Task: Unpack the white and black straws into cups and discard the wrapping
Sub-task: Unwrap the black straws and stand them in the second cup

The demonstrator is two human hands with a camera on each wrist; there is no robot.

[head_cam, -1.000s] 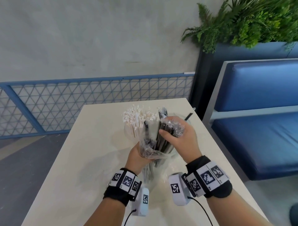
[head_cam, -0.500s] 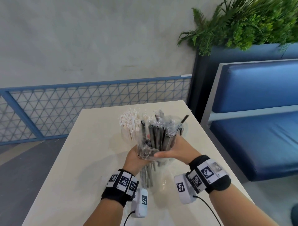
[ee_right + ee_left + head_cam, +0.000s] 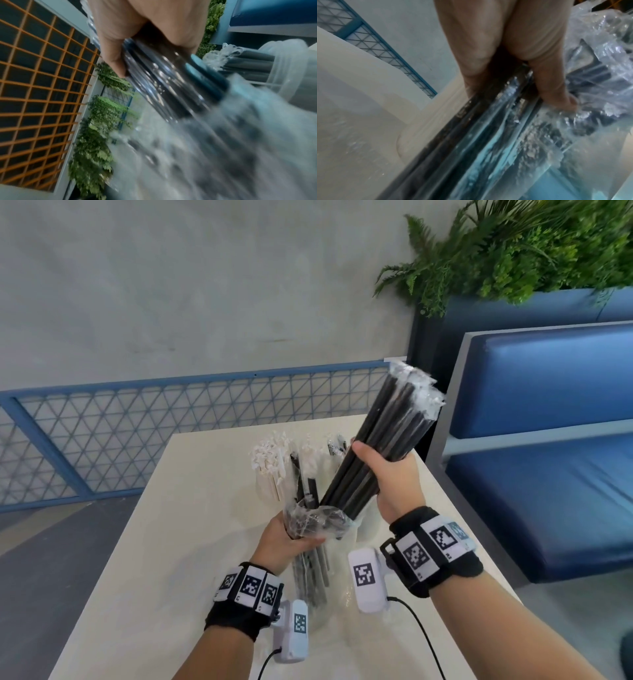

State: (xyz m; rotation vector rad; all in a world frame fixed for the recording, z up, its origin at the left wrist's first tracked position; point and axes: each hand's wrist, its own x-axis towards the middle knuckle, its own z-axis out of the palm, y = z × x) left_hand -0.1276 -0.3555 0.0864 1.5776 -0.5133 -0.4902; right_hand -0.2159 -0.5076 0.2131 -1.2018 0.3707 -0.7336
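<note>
My right hand (image 3: 385, 470) grips a thick bundle of black straws (image 3: 383, 436), tilted up to the right; its lower ends sit at the mouth of the clear wrapper (image 3: 318, 520). My left hand (image 3: 286, 541) holds the bunched wrapper, and a few black straws (image 3: 313, 573) hang in it below the hand. White straws (image 3: 270, 467) stand in a cup behind. In the left wrist view, my fingers (image 3: 544, 75) curl on crinkled wrapper (image 3: 599, 65). The right wrist view shows my right hand (image 3: 126, 35) round the straws (image 3: 163, 83), and a clear cup (image 3: 291, 75) with dark straws.
The cream table (image 3: 185, 542) has bare room on its left half. A blue padded bench (image 3: 548, 481) stands close on the right, with a planter of green ferns (image 3: 513, 244) behind it. A blue mesh railing (image 3: 137, 426) runs along the wall beyond the table.
My right hand has pulled the black straw bundle up and to the right, out of the wrapper. My left hand stayed low with the wrapper.
</note>
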